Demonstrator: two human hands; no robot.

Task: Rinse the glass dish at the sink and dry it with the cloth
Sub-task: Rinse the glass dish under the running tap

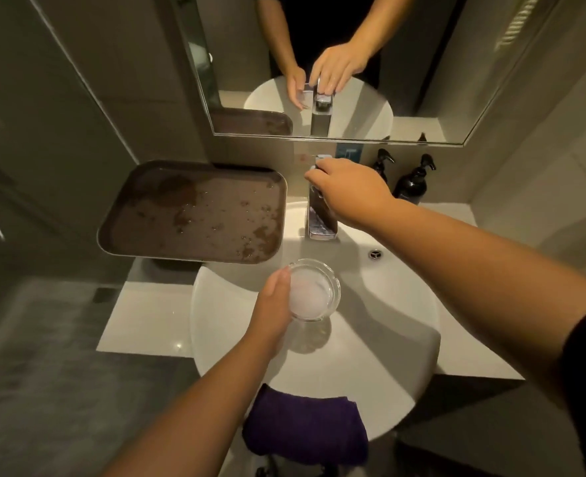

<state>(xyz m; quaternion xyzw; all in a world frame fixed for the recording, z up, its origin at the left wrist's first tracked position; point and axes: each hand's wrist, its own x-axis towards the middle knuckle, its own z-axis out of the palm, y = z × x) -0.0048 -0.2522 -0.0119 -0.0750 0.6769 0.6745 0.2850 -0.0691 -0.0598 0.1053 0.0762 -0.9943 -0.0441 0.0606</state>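
Over the middle of the white sink [405,304], the left hand [276,304] holds the glass dish [314,290] by its left side, fingers curled under and around the rim, thumb along the near edge. The dish sits upright in that grip, above the basin, its inside looking cloudy white; whether that is water or foam is hard to tell. The left forearm comes up from the lower left, bare, with the wrist nearly straight.

Beyond that hand and a little to its right, the right hand [348,191] reaches forward with the arm stretched long across the basin from the right edge of the view, a dark sleeve showing at the upper arm. Its palm faces down and its fingers close loosely over the top of the chrome tap [320,220], resting on the lever; the spout points back toward the dish.

Left of the tap hand, a dark brown tray [195,215] lies flat on the counter, spotted with water drops. Right of the tap hand, two dark pump bottles [412,185] stand against the wall. Behind the tap, the mirror [439,80] shows both hands again.

Nearest the body, below the dish hand, a purple cloth [305,428] hangs folded over the front rim of the sink.
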